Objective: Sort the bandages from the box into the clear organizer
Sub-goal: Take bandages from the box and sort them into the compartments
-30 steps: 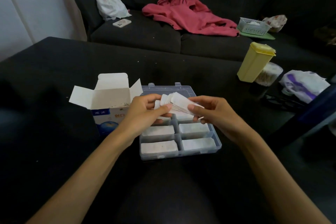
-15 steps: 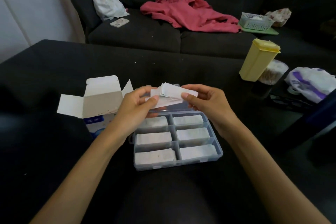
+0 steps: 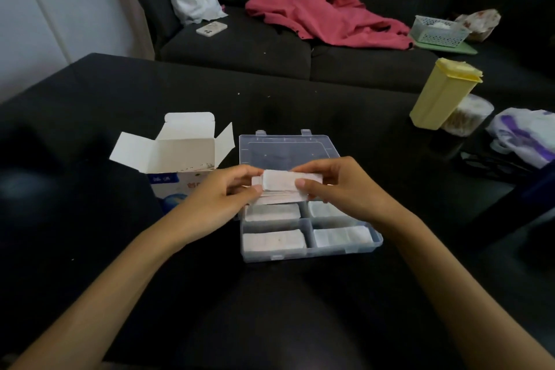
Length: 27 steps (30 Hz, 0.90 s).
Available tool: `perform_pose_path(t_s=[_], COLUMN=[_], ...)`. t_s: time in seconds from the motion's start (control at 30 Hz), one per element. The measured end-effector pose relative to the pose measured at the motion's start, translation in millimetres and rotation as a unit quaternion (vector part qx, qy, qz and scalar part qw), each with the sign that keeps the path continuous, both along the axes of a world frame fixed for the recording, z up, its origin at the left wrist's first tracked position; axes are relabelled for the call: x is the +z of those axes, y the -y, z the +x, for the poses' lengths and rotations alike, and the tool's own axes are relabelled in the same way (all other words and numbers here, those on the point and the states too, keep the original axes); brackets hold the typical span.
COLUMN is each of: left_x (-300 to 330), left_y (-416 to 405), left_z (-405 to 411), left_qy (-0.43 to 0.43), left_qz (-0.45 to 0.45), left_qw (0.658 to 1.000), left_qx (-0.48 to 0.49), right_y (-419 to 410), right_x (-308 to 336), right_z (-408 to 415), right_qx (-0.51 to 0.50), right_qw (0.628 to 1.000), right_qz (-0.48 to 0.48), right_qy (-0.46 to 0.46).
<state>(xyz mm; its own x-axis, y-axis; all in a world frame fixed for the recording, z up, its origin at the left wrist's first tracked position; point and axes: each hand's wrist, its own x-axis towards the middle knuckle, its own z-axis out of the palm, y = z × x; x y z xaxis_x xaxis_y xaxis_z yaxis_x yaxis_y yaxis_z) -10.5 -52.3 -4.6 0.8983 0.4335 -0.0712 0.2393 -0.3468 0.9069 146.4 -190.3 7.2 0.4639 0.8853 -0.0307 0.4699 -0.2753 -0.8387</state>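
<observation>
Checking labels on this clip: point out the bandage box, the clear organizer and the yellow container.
bandage box [image 3: 168, 186], head view, blue front face
clear organizer [image 3: 309, 252], head view, front wall
yellow container [image 3: 441, 96], head view, side wall

Box [image 3: 177, 159] left of organizer [image 3: 309, 246], both on table [image 3: 90, 234]

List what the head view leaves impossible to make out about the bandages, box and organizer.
- Back compartments of the organizer: hidden by both hands and the bandage stack.
- Count of bandages held: edges blur together.
- Box contents: inside mostly out of sight.
- Box print: partly behind the left hand, too small.
</observation>
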Motion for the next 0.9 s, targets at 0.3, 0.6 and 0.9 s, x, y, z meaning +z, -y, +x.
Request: perform_pose_path(t_s=[0.3, 0.6, 0.9], left_x=[3, -2, -22], left_y=[17, 38, 59], left_z=[-5, 27, 43], left_qy=[0.091, 0.054, -0.056], left_qz=[0.01, 0.094, 0.149], left_qw=[0.996, 0.994, 0.986], left_qx=[0.001, 0.007, -0.044], right_y=[20, 59, 79], right_x=[9, 23, 1], right_z=[3, 28, 35], right_qx=[0.003, -0.022, 0.004], right_qw=[0.999, 0.999, 0.987], right_qz=[0.024, -0.023, -0.156], right_qy=[-0.032, -0.029, 0.022])
